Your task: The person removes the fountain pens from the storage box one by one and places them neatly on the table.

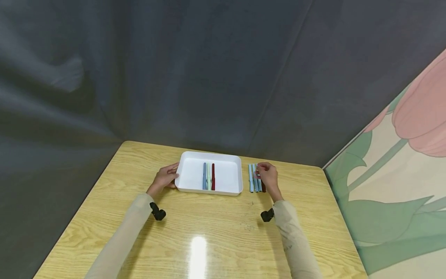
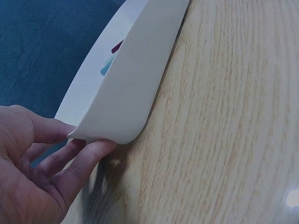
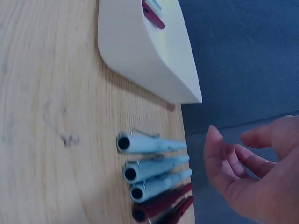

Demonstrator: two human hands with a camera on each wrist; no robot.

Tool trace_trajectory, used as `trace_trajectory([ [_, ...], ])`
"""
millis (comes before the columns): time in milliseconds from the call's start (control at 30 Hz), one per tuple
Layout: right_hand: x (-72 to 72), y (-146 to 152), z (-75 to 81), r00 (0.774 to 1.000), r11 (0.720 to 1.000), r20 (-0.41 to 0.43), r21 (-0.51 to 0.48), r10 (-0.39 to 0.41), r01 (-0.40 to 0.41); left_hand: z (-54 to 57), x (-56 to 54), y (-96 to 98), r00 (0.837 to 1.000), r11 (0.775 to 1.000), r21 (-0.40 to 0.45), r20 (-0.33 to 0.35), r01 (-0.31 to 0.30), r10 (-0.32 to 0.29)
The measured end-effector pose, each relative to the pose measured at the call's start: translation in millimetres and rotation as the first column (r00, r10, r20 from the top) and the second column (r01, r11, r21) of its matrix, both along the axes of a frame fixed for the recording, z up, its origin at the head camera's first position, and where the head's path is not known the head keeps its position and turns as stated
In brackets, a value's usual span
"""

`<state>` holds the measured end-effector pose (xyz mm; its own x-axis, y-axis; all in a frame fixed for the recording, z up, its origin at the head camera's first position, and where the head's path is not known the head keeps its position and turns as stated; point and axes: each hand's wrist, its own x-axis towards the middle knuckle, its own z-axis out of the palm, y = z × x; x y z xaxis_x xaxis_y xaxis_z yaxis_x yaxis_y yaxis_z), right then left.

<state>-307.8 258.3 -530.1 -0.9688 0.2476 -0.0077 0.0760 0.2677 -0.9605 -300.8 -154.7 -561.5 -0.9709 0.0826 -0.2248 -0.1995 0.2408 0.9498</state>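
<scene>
My left hand (image 1: 165,177) grips the left end of a white tray (image 1: 226,189), thumb at the rim and fingers against the wall in the left wrist view. Three pens lie side by side in the tray: a grey-blue pen (image 1: 204,176), a pale green pen (image 1: 208,177) and a dark red pen (image 1: 213,176). Right of the tray, my right hand (image 1: 268,176) hovers over a row of pens, its fingers bent and apart with nothing between them. That row has light blue pens (image 3: 156,144) with metal clips and dark red pens (image 3: 161,205), partly hidden by the hand in the head view.
The wooden table (image 1: 167,240) ends just behind the tray, against a dark curtain (image 1: 209,77). A panel with a tulip print (image 1: 400,174) borders its right side. Small dark marks (image 1: 249,224) show on the tabletop before the pens.
</scene>
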Motion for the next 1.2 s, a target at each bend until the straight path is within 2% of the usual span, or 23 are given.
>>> trace_trajectory([
  [100,-1.5,-5,-2.3,0.999,0.996,0.030,-0.083,0.018,-0.015,0.7,-0.3,0.1,1.000,1.000,-0.009,0.001,0.004,-0.004],
  [367,0.0,-18,-2.3,0.997,0.983,0.019,-0.167,0.080,-0.076,-1.3,0.6,4.1,1.000,1.000,-0.011,0.006,-0.009,0.009],
  [633,0.8,-39,-8.4,0.985,0.968,0.050,-0.196,0.166,-0.154,-1.9,-0.4,1.5,1.000,1.000,0.008,0.002,0.001,-0.001],
  [1033,-1.2,-82,-7.1,0.966,0.948,0.068,-0.219,0.251,-0.231,-2.8,-0.8,-0.7,1.000,1.000,0.002,0.017,0.002,-0.002],
  [1200,-2.8,-96,-12.8,0.966,0.962,0.110,-0.170,0.235,-0.215,-1.4,-1.4,-0.6,1.000,1.000,0.001,0.005,0.010,-0.010],
])
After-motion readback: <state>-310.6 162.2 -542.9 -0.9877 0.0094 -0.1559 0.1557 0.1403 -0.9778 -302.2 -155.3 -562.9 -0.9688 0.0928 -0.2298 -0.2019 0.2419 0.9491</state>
